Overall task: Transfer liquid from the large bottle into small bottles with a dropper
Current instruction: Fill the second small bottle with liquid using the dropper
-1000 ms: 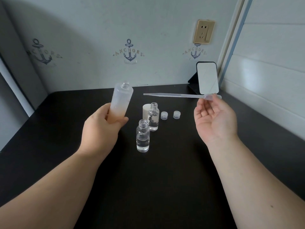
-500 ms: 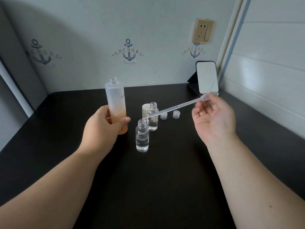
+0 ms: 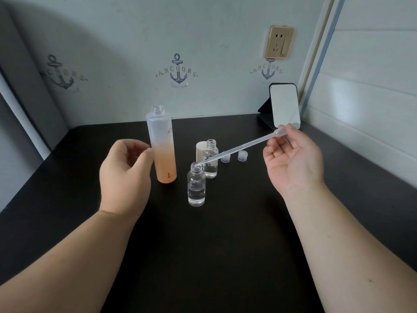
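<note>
The large frosted bottle (image 3: pixel 162 145), orange toward its base and uncapped, stands upright on the black table (image 3: pixel 203 256). My left hand (image 3: pixel 125 177) is just left of it, fingers loosely curled, a fingertip touching its side. My right hand (image 3: pixel 293 159) pinches the bulb of a clear plastic dropper (image 3: pixel 243 146). The dropper slants down to the left, its tip at the mouth of the near small clear bottle (image 3: pixel 196 187), which is partly filled. A second small bottle (image 3: pixel 211 159) stands open behind it.
A white cap (image 3: pixel 200 150) stands behind the far small bottle. Two small clear caps (image 3: pixel 225 158) (image 3: pixel 242 155) lie to the right. A small mirror on a black stand (image 3: pixel 284 105) sits at the back right corner by the wall.
The large bottle went from tilted in my left hand to standing on the table, and my grip has loosened. My right hand swung the dropper's tip down to the near small bottle's mouth.
</note>
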`<state>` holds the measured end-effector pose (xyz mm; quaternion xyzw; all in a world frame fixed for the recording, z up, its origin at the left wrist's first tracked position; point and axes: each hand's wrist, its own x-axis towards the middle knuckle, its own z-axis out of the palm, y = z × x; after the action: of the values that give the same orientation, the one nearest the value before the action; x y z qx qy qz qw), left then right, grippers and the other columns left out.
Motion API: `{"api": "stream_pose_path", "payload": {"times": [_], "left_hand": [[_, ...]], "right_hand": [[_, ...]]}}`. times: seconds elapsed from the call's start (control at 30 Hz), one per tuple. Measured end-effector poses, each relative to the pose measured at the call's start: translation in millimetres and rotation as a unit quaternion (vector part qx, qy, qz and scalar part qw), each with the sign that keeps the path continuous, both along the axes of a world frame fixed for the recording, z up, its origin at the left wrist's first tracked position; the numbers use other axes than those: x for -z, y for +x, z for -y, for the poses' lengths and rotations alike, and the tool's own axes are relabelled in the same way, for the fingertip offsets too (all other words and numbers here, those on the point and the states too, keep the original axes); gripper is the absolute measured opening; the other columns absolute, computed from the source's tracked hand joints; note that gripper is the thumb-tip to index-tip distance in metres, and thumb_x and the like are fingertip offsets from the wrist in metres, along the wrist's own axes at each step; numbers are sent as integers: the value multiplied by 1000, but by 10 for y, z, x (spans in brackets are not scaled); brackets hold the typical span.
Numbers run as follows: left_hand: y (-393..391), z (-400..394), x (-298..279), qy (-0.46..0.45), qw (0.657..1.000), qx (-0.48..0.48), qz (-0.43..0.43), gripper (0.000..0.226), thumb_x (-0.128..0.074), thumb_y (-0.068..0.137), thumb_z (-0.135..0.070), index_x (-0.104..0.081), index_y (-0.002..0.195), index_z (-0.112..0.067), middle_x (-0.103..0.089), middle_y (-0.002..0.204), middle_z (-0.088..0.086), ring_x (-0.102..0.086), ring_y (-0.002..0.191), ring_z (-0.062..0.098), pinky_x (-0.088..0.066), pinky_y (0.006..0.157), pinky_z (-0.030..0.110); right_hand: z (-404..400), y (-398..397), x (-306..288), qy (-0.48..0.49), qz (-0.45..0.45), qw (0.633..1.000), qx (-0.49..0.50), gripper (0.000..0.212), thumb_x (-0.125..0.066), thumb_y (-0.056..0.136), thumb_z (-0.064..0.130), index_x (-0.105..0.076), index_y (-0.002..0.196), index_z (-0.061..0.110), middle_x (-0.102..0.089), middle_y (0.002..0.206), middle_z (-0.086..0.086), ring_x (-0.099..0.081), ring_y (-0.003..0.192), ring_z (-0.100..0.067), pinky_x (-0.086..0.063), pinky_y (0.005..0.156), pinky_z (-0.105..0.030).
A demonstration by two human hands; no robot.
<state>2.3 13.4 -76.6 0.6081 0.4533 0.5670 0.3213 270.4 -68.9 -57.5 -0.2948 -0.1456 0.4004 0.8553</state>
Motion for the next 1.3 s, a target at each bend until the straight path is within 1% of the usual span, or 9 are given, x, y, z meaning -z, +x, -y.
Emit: {"api": "stream_pose_path", "payload": {"times": [0.1, 0.17, 0.3, 0.37, 0.47, 0.53, 0.73, 0.87, 1.3], "left_hand": [[22, 92, 5, 21, 996, 84, -29, 19, -65, 90, -10, -69, 88, -27, -70, 81, -8, -62, 65, 4, -51, 59, 19], [40, 135, 4, 21, 986, 161, -48, 17, -65, 85, -7, -71, 90, -23, -74, 85, -4, -60, 62, 8, -51, 58, 20], [51, 140, 16, -28, 943, 308, -121, 36, -68, 74, -29, -70, 110, -30, -74, 101, -6, -62, 81, 34, -55, 72, 45], [75, 124, 28, -32, 924, 338, -174, 41, -74, 77, -40, -66, 117, -35, -73, 99, -6, -64, 85, 32, -56, 79, 47], [106, 91, 60, 5, 909, 316, -273, 37, -81, 76, -55, -65, 106, -41, -67, 82, -14, -62, 72, 13, -51, 64, 20], [123, 73, 59, 20, 905, 288, -311, 33, -81, 75, -53, -67, 102, -40, -67, 82, -16, -62, 75, 9, -49, 65, 17], [119, 56, 78, 23, 912, 290, -289, 24, -82, 80, -38, -68, 99, -33, -67, 81, -7, -61, 74, 12, -47, 64, 20], [111, 57, 81, 18, 912, 297, -283, 25, -82, 80, -38, -69, 101, -33, -70, 86, -10, -64, 82, 12, -49, 69, 23], [102, 37, 86, 5, 911, 309, -273, 26, -82, 79, -39, -70, 102, -34, -71, 87, -7, -65, 84, 14, -49, 73, 27]], "right_hand": [[4, -4, 0, 0, 4, 1000, -1, 17, -69, 88, 14, -74, 73, 7, -70, 75, -3, -60, 59, -16, -48, 58, -24], [7, -7, 3, -2, 9, 1000, -3, 18, -69, 88, 14, -75, 72, 8, -69, 75, -2, -60, 59, -16, -48, 57, -24], [17, -2, -8, 1, 11, 1000, 0, 18, -69, 89, 14, -74, 72, 8, -70, 75, -1, -59, 59, -16, -47, 58, -23], [17, -1, -10, 1, 10, 1000, 0, 17, -68, 89, 14, -74, 74, 8, -69, 75, -2, -59, 59, -16, -47, 58, -23], [11, -1, -13, 0, 3, 1000, 3, 11, -69, 88, 13, -73, 80, 7, -68, 74, -3, -58, 59, -16, -47, 57, -23], [4, 3, -16, 0, -1, 1000, 8, 10, -70, 87, 12, -74, 79, 6, -67, 73, -4, -57, 58, -16, -46, 57, -23], [1, 5, -21, 11, -9, 1000, 14, 7, -71, 87, 11, -74, 82, 7, -67, 73, -4, -57, 57, -16, -46, 56, -23], [4, 9, -25, 12, -15, 1000, 15, 6, -72, 87, 10, -75, 83, 7, -67, 73, -4, -57, 57, -15, -46, 56, -23], [-5, 24, -17, 19, -6, 1000, 6, 8, -69, 90, 8, -75, 85, 7, -65, 71, -2, -50, 54, -11, -41, 52, -20]]}}
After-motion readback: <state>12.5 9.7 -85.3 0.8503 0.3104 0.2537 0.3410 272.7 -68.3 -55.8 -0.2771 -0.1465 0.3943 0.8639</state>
